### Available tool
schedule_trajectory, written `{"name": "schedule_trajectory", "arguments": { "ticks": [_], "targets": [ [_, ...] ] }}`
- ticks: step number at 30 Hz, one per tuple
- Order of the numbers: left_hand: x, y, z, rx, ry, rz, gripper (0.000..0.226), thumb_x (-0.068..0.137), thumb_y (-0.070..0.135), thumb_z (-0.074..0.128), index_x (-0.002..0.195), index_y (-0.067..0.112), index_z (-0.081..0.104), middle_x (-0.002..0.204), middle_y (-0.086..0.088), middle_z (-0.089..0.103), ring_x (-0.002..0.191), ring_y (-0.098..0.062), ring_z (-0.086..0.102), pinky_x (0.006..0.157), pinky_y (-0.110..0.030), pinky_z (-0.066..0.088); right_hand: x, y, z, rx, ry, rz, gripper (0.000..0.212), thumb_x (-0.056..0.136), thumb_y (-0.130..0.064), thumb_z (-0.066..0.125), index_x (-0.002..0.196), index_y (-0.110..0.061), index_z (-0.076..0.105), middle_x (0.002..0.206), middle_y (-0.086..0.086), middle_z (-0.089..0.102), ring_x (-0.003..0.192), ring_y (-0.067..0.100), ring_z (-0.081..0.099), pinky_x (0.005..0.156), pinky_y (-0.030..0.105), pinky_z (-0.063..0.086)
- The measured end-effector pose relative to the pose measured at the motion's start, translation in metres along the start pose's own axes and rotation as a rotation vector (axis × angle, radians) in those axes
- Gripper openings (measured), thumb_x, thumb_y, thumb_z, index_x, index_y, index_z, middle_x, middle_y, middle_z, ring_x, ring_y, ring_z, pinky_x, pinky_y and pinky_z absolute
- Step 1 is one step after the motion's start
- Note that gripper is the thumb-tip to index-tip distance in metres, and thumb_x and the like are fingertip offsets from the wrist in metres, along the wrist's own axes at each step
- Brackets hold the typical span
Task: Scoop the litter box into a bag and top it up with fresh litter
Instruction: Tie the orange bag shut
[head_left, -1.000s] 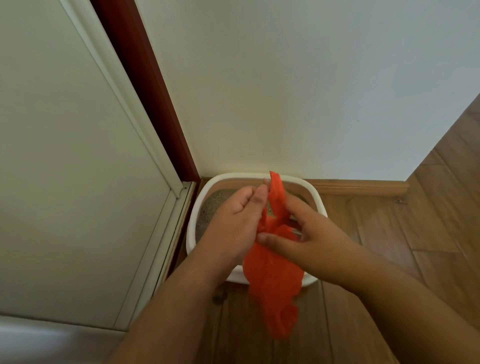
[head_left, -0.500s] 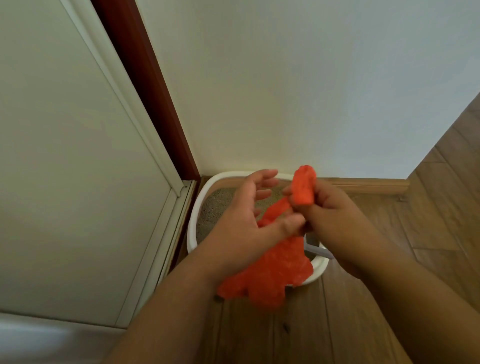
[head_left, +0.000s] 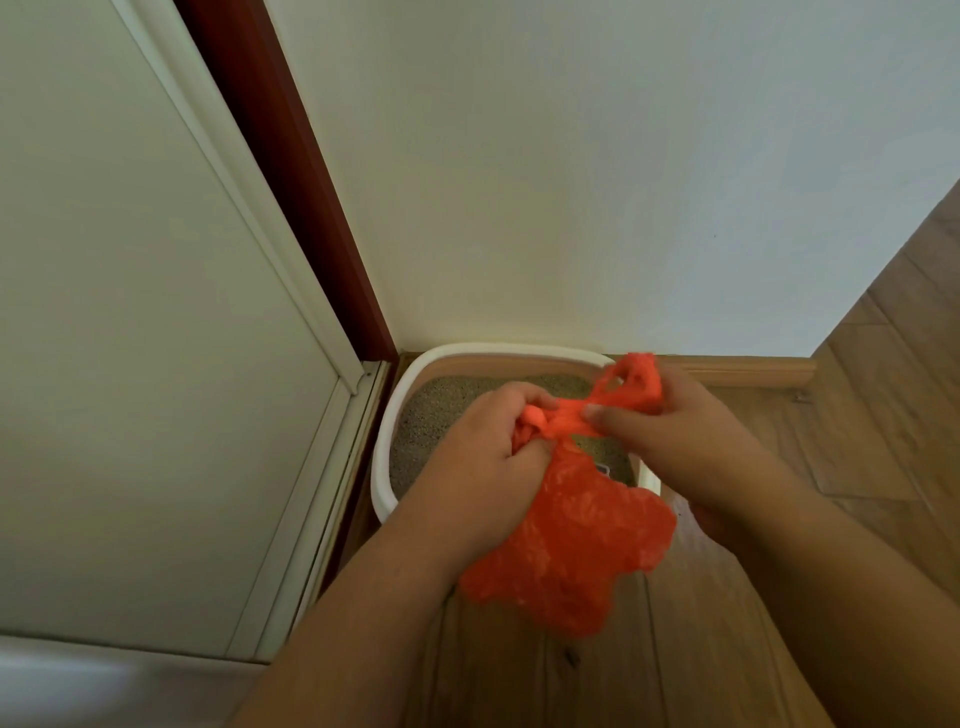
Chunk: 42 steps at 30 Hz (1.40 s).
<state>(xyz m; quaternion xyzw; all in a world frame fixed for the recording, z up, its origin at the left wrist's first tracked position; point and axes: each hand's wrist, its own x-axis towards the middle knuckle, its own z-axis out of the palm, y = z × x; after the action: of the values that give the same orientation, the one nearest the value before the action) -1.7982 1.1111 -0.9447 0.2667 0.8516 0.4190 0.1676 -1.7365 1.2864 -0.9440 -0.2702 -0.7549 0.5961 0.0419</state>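
1. Both forearms reach in from the near edge, angled toward each other; the hands meet above the near half of the litter box (head_left: 384, 457).
2. Left hand (head_left: 485, 457) – back of the hand up, fingers curled tight into a fist around a bunched strand of the orange plastic bag (head_left: 569, 545); a knot of plastic shows between thumb and knuckles.
3. Right hand (head_left: 685, 447) – fingers curled round the bag's upper part; thumb lies flat along the stretched strand, pointing left toward the other hand; a loop of the bag sticks up above the fingers on the far side.
4. The strand between the two hands runs taut and nearly level; the rest of the bag hangs crumpled below the hands, over the box's near rim and the wooden floor (head_left: 883, 441).
5. Litter box: white rim, tan inner wall, grey-beige litter (head_left: 441, 415) inside; set on the floor in the corner, far side against the white wall (head_left: 571, 182), left side just beside a white door frame (head_left: 291, 270) and a dark red-brown strip.
6. A small dark item lies in the litter beneath the bag – too hidden to identify.
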Motion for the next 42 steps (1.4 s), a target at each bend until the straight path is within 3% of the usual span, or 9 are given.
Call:
{"name": "schedule_trajectory", "arguments": {
  "ticks": [6, 12, 15, 21, 25, 28, 32, 36, 42],
  "targets": [
    [0.003, 0.003, 0.002, 0.082, 0.087, -0.071, 0.008, 0.095, 0.035, 0.052, 0.093, 0.028, 0.055, 0.090, 0.003, 0.057, 0.070, -0.014, 0.054, 0.059, -0.030, 0.043, -0.007, -0.009, 0.001, 0.153, 0.125, -0.157, 0.047, 0.074, -0.054, 0.079, 0.110, -0.031, 0.059, 0.110, -0.011, 0.069, 0.103, 0.008, 0.068, 0.086, 0.039, 0.061],
    [0.006, 0.002, 0.001, 0.108, 0.089, -0.073, 0.045, 0.094, 0.068, 0.049, 0.080, 0.026, 0.052, 0.091, 0.003, 0.050, 0.080, -0.013, 0.053, 0.070, -0.030, 0.047, -0.009, -0.011, 0.003, 0.040, 0.018, -0.271, 0.041, 0.076, -0.052, 0.072, 0.106, -0.035, 0.050, 0.112, -0.012, 0.071, 0.102, 0.001, 0.069, 0.086, 0.037, 0.061],
    [0.010, -0.001, 0.003, 0.122, 0.188, 0.003, 0.033, 0.097, 0.053, 0.057, 0.078, 0.026, 0.055, 0.090, 0.005, 0.049, 0.087, -0.016, 0.051, 0.073, -0.033, 0.045, -0.010, -0.005, 0.013, -0.075, -0.108, -0.269, 0.014, 0.097, -0.029, 0.064, 0.109, -0.036, 0.062, 0.103, -0.010, 0.074, 0.093, 0.006, 0.071, 0.085, 0.042, 0.061],
    [0.003, 0.006, 0.003, -0.103, 0.370, 0.091, 0.019, 0.081, 0.013, 0.071, 0.075, 0.022, 0.055, 0.098, 0.008, 0.052, 0.099, -0.001, 0.057, 0.081, -0.005, 0.041, -0.021, -0.003, 0.030, -0.121, -0.339, -0.176, 0.015, 0.104, -0.025, 0.053, 0.102, -0.031, 0.067, 0.087, 0.005, 0.072, 0.080, 0.035, 0.068, 0.071, 0.051, 0.058],
    [0.005, 0.002, -0.004, -0.184, 0.388, 0.060, 0.031, 0.078, -0.002, 0.065, 0.074, 0.026, 0.051, 0.094, 0.010, 0.065, 0.088, -0.002, 0.065, 0.070, -0.016, 0.049, -0.013, -0.009, 0.015, -0.218, -0.242, -0.191, 0.006, 0.096, -0.032, 0.065, 0.091, -0.032, 0.068, 0.088, -0.007, 0.071, 0.077, 0.015, 0.068, 0.069, 0.033, 0.060],
    [0.006, -0.004, -0.004, -0.112, 0.365, -0.002, 0.030, 0.080, 0.001, 0.066, 0.081, 0.027, 0.053, 0.084, 0.003, 0.060, 0.076, -0.013, 0.059, 0.061, -0.033, 0.054, -0.009, -0.011, 0.003, -0.200, 0.012, -0.339, 0.031, 0.088, -0.025, 0.073, 0.114, -0.039, 0.062, 0.118, -0.017, 0.059, 0.109, 0.002, 0.060, 0.090, 0.029, 0.054],
    [0.004, 0.002, 0.002, -0.174, 0.239, 0.047, 0.045, 0.083, 0.004, 0.068, 0.107, 0.040, 0.056, 0.102, 0.015, 0.058, 0.094, -0.005, 0.062, 0.076, -0.027, 0.055, -0.020, -0.014, 0.002, -0.029, -0.292, -0.456, 0.073, 0.091, -0.007, 0.065, 0.140, -0.057, 0.043, 0.149, -0.030, 0.040, 0.141, -0.002, 0.037, 0.107, 0.029, 0.045],
    [0.000, 0.002, 0.019, -0.214, 0.147, 0.058, 0.064, 0.089, 0.020, 0.069, 0.145, 0.035, 0.041, 0.139, 0.017, 0.051, 0.119, 0.009, 0.056, 0.089, -0.012, 0.052, -0.030, -0.018, 0.021, 0.078, -0.470, -0.374, 0.057, 0.093, -0.048, 0.056, 0.142, -0.067, 0.034, 0.157, -0.033, 0.027, 0.143, -0.005, 0.034, 0.117, 0.037, 0.039],
    [-0.002, 0.000, 0.024, -0.280, 0.209, 0.054, 0.096, 0.086, 0.009, 0.077, 0.155, 0.044, 0.022, 0.131, 0.034, 0.047, 0.120, 0.012, 0.056, 0.090, -0.008, 0.049, -0.027, -0.020, 0.023, 0.057, -0.450, -0.377, 0.050, 0.098, -0.041, 0.057, 0.142, -0.059, 0.043, 0.143, -0.027, 0.053, 0.129, -0.005, 0.052, 0.110, 0.034, 0.046]
  ]
}}
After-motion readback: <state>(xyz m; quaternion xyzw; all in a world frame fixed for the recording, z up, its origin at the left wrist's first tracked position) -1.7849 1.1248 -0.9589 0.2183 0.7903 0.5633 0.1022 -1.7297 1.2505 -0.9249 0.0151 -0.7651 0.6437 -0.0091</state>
